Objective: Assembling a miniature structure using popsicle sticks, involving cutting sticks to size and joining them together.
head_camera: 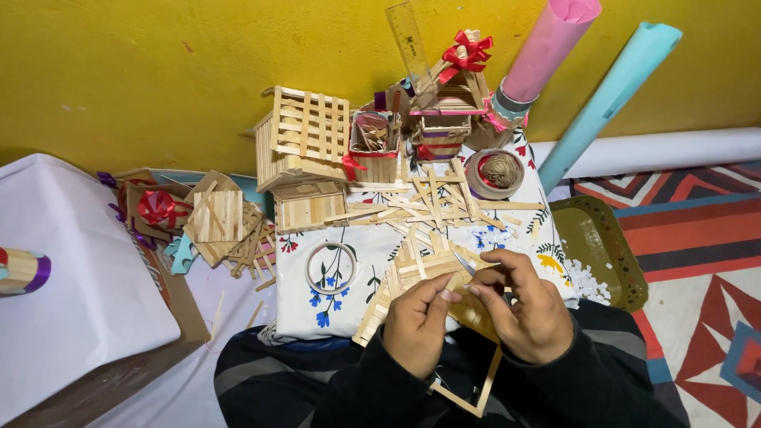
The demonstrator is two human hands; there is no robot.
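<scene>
Head-camera view over a crowded craft surface: the person's left hand point(418, 321) and right hand point(525, 305) meet just above the lap, fingertips pinched together on a thin wooden craft stick point(453, 283) at the near edge of a floral-printed cloth point(317, 309). Both hands are curled, knuckles up, wrists coming in from dark sleeves; a small metal blade point(464, 265) shows between the right thumb and forefinger, though what tool it belongs to cannot be told. Beneath the hands lies a flat panel of glued sticks point(400, 277), and an open stick frame point(476, 396) hangs off the cloth's near edge over the lap. Room is tight: loose sticks point(432, 206) litter the cloth just beyond the fingers, a roll of clear tape point(330, 268) lies to the left, and a spool of twine point(498, 171) sits farther back. Slatted stick houses point(305, 154) and a ribboned model with a red bow point(466, 52) line the yellow wall point(158, 71). A gold tray point(606, 238) borders the cloth at right, a white-covered box point(71, 277) at left. Pink point(551, 43) and teal point(614, 95) paper rolls lean on the wall.
</scene>
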